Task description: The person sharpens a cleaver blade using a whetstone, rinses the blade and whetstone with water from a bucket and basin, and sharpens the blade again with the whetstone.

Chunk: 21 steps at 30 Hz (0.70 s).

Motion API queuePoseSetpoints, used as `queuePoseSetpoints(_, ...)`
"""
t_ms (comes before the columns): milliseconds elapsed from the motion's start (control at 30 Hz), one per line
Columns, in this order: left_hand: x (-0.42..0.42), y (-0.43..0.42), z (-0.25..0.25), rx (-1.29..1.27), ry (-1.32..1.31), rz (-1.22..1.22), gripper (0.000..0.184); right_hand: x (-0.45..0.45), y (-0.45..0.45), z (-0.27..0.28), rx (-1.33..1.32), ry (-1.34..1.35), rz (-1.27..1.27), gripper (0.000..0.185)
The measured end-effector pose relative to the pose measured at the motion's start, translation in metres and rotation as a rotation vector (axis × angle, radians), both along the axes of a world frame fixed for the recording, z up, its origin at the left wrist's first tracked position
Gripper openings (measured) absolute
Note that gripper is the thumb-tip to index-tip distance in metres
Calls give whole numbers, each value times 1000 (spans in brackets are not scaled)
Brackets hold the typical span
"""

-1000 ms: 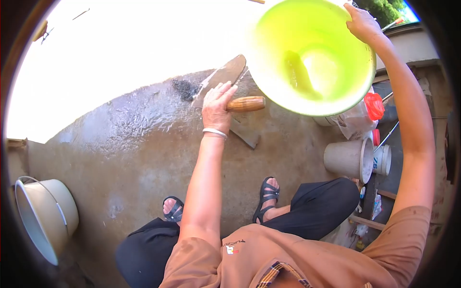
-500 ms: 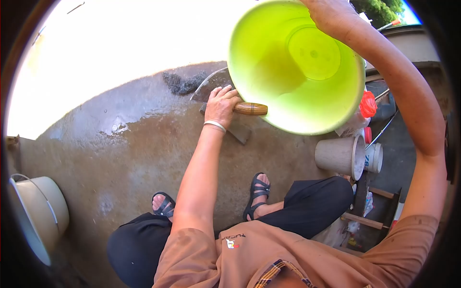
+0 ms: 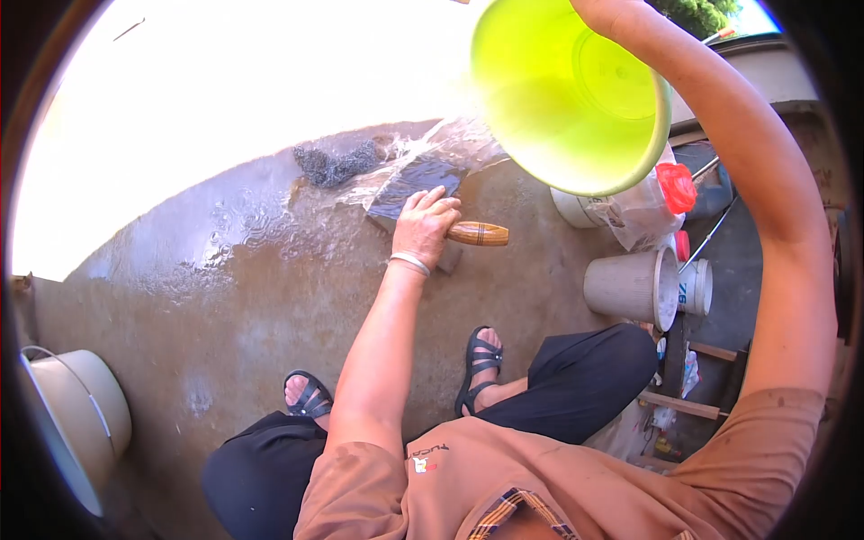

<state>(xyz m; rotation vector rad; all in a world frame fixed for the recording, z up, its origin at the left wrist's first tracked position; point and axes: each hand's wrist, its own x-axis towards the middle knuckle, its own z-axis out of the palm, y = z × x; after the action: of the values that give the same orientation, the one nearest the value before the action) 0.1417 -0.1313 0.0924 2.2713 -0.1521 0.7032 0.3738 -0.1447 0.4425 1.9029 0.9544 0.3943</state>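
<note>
My left hand (image 3: 423,225) grips a cleaver where the broad blade (image 3: 409,187) meets the handle, fingers pressed over the metal. Its turned wooden handle (image 3: 479,234) sticks out to the right. A grey block (image 3: 448,259) shows partly under the hand, near the floor. Up at the top edge my right hand (image 3: 607,13) holds a lime-green basin (image 3: 562,99) by the rim, its fingers mostly hidden. The basin is tilted, and water spills from it over the blade. Left of the blade lies a dark wire scouring pad (image 3: 335,164).
Wet concrete floor (image 3: 243,315) spreads around my sandalled feet. A cream bucket (image 3: 90,396) stands at the left. On the right are a grey ribbed bin (image 3: 630,286), a white tub (image 3: 696,286), a red-topped plastic bag (image 3: 677,187) and a wooden-runged frame (image 3: 679,405).
The basin has moved up and tipped further, and water now streams across the blade and floor. My left hand and the cleaver have shifted slightly down and right.
</note>
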Motion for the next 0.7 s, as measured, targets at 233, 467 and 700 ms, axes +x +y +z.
queuePoseSetpoints(233,-8,5,-2,-54,-21,88,22,20,-31,18,31,-110,-158,25)
queuePoseSetpoints(467,29,45,21,-1764,-256,668,16,23,-46,27,137,-152,-210,27)
queuePoseSetpoints(700,3,79,-15,-1653,-202,669,21,22,-78,4,271,-37,-237,33)
